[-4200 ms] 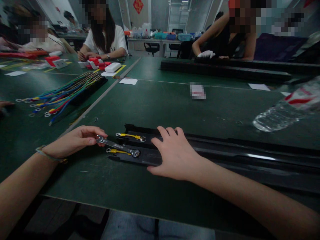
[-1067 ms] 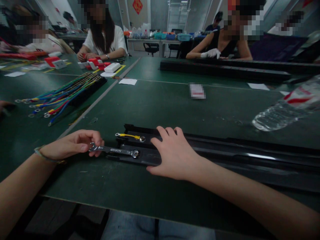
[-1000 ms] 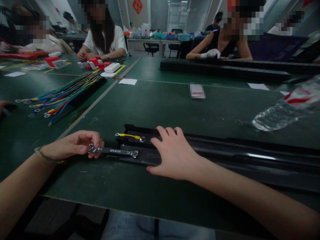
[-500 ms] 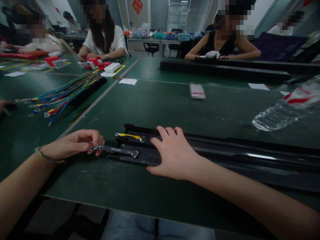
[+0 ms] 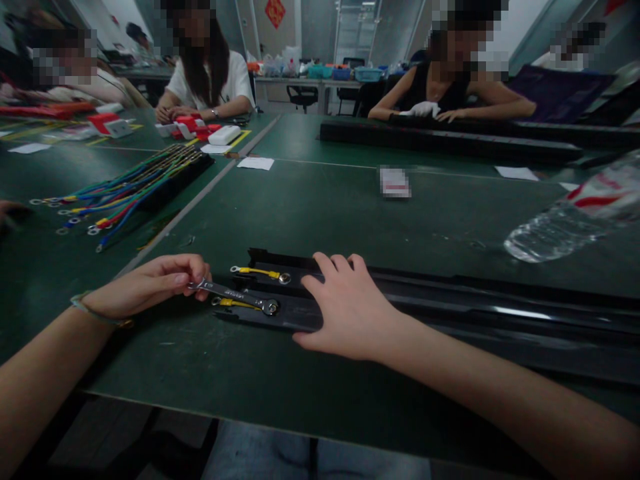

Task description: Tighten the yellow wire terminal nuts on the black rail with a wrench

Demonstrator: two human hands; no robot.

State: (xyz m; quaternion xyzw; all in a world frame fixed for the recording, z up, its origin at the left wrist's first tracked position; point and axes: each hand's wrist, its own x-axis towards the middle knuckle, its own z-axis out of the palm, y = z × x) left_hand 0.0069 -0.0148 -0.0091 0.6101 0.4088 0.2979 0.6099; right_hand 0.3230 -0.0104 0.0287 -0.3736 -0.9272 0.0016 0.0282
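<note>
Head view: one wrench (image 5: 231,293), metal, its free end grasped between thumb and fingers of the left hand (image 5: 173,283), its ring end set over the inner end of the near lead (image 5: 237,304), in the nearer of two black rails (image 5: 300,312). Right hand (image 5: 350,310): fingers spread, clasping across the rails, thumb at the near edge. Far lead (image 5: 257,272), yellow, lying in the other rail. Changed from half a second ago: wrench handle swung toward the far side, left hand with it, the near lead's outer ring now uncovered; right hand unmoved. Also on the green worktop (image 5: 310,213): cables (image 5: 145,180), multicoloured, ring-ended, at left; bottle (image 5: 565,217), clear, lying tilted at right. Across the worktop, a co-worker's white glove (image 5: 424,109), beside further black rails.
</note>
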